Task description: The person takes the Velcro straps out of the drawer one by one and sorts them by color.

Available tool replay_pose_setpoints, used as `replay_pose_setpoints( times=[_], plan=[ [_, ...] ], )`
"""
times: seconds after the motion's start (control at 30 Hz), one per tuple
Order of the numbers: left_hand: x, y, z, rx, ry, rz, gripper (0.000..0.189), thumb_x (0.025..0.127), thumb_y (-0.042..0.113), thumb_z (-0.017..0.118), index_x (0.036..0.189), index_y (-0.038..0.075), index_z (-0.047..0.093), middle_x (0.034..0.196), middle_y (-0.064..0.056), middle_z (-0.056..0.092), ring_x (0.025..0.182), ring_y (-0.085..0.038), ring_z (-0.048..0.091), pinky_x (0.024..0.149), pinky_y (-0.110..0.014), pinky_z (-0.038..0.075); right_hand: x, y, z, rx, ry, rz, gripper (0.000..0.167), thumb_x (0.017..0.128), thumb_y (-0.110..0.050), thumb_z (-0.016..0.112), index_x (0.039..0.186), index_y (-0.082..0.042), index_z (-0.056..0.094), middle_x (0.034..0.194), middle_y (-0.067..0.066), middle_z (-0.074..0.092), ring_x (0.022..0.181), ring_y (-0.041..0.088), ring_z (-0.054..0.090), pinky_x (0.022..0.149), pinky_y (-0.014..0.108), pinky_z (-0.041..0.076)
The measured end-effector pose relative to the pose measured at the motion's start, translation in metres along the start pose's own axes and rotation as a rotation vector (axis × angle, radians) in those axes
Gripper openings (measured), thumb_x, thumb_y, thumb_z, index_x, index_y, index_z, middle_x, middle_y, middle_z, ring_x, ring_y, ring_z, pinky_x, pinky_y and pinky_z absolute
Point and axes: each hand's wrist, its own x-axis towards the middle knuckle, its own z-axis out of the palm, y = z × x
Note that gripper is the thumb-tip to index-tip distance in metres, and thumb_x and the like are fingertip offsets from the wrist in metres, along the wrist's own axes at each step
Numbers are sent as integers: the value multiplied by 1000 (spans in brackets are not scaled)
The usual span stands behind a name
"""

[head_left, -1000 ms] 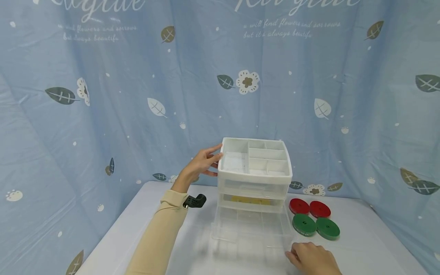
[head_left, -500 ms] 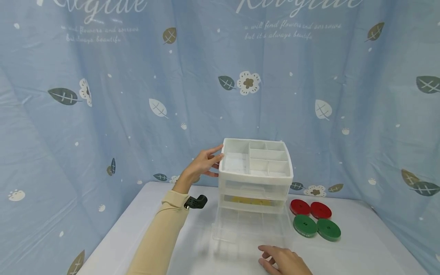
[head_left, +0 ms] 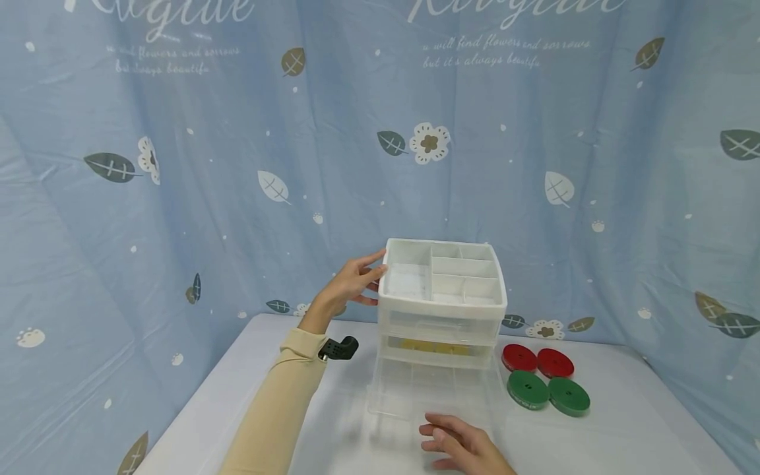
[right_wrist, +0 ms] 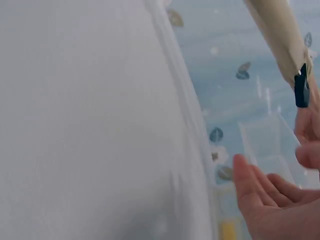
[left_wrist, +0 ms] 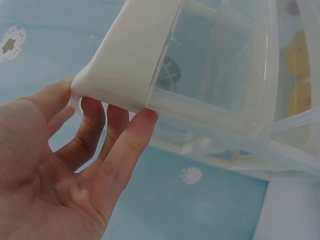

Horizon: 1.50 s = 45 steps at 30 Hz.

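Observation:
A white plastic drawer organizer (head_left: 441, 303) with a divided top tray stands on the table. Its clear bottom drawer (head_left: 388, 396) is pulled out toward the front. Behind the panel above it show yellow round things (left_wrist: 300, 60). At the top left edge, my left hand (head_left: 350, 282) grips the white rim, fingertips curled against it in the left wrist view. My right hand (head_left: 466, 448) hovers just in front of the pulled-out drawer, fingers loosely bent and holding nothing.
Right of the organizer, two red rolls (head_left: 519, 358) lie behind two green rolls (head_left: 528, 389) on the white table (head_left: 629, 409). A blue patterned curtain (head_left: 332, 119) hangs close behind and at both sides. A black wrist mount (head_left: 340, 348) sits at the left cuff.
My right hand has moved left from beside the green rolls to the front of the pulled-out drawer, its fingers spreading. The left hand stays on the organizer's rim.

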Motion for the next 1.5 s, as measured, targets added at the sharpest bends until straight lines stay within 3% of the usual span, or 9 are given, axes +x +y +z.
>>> replay_pose_setpoints(
  times=[0.17,0.4,0.63,0.87,1.13,1.5],
  plan=[
    [1,-1,0,-4,1,2,60,100,36,56,154,37,29,124,-20,62,93,-26,69,79,-45,63,1,1,5,248,35,81,78,97,-51,56,146,7,38,132,17,63,112,25,68,93,38,58],
    [3,-3,0,4,-3,3,60,100,36,55,154,38,29,123,-19,63,93,-24,70,81,-47,62,-1,0,7,593,100,137,84,99,-40,58,151,12,18,128,17,66,115,26,67,101,39,54],
    [1,-2,-1,13,-2,12,62,100,36,55,155,36,27,123,-19,63,91,-21,70,82,-48,62,-4,-3,13,782,116,123,80,105,-38,46,152,11,4,129,20,65,125,32,60,110,43,46],
    [2,-4,0,10,-6,12,61,100,36,56,155,37,28,124,-20,63,88,-19,70,81,-49,61,-1,-2,22,960,155,105,62,108,-34,36,150,5,12,124,24,66,131,38,52,114,45,42],
    [2,-3,0,2,1,10,60,100,37,56,154,38,30,122,-19,64,89,-20,70,82,-51,61,-2,-6,24,1060,164,54,42,109,-37,26,135,-4,27,115,16,71,120,34,63,115,44,39],
    [3,-4,-1,8,8,3,61,99,38,57,154,38,30,124,-17,64,89,-20,70,78,-46,63,1,-3,25,1090,153,55,43,109,-37,20,135,-4,28,113,15,72,114,31,67,115,43,38]
  ],
)
